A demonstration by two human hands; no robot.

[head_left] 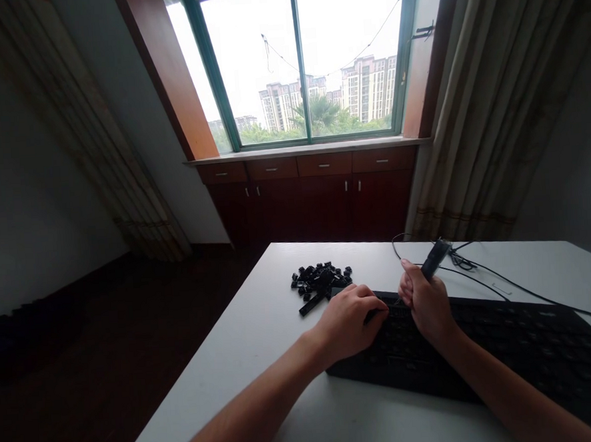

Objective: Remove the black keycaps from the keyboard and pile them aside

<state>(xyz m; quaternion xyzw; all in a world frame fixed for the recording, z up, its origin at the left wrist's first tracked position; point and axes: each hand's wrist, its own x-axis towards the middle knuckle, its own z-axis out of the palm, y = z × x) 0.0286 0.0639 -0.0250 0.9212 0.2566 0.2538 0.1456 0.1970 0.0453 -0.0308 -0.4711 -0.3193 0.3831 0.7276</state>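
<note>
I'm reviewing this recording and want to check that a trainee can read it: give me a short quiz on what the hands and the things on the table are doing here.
1. Which grips the dark stick-shaped tool: the left hand or the right hand?
2. True or false: the loose black keycaps lie in a pile on the white table, beside the black keyboard.
3. What runs across the table beyond the keyboard, on the right?

Key: 1. The right hand. 2. True. 3. A black cable.
</note>
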